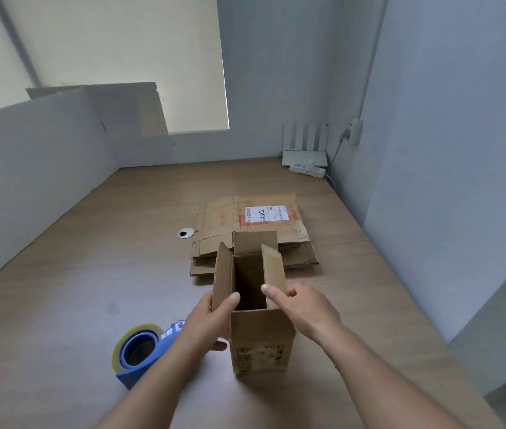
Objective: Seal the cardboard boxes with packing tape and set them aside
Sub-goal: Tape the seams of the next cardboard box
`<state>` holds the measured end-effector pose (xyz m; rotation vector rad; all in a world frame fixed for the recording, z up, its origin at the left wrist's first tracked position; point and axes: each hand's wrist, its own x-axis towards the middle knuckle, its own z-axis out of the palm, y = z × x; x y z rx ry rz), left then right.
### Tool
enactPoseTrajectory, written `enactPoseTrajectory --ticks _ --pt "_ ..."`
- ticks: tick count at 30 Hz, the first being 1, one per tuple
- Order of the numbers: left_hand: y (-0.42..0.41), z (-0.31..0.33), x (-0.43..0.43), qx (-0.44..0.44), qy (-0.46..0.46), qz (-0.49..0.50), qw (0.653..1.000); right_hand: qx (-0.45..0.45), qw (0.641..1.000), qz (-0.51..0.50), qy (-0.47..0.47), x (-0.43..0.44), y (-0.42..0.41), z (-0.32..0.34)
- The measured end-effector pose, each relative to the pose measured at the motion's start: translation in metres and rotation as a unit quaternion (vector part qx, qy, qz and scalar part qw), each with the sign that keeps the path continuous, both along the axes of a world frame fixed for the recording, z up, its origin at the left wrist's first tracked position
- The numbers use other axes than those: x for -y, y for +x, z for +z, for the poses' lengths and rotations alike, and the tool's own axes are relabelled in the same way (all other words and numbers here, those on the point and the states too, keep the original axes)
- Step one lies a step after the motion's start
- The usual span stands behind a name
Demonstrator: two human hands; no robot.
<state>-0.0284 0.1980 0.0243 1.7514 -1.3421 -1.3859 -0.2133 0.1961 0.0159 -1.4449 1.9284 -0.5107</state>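
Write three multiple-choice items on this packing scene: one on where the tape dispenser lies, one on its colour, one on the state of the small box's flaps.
1. Where is the tape dispenser relative to the small box?
A) behind it
B) inside it
C) to its left, on the table

2. What colour is the dispenser's body?
A) red
B) blue
C) black

3. How are the small box's top flaps?
A) standing open
B) taped shut
C) folded shut, untaped

Answers:
1 C, since the dispenser lies on the tabletop to the left of the box.
2 B, since its frame and hub are plainly blue.
3 A, since the flaps stand up and the dark inside shows.
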Motion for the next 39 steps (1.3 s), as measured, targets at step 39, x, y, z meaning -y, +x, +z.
enactPoseTrajectory --ticks 39 --pt "0.133 0.058 -0.213 0.075 -0.204 0.289 0.932 0.060 0.950 0.224 -0.210 -0.119 0.170 0.072"
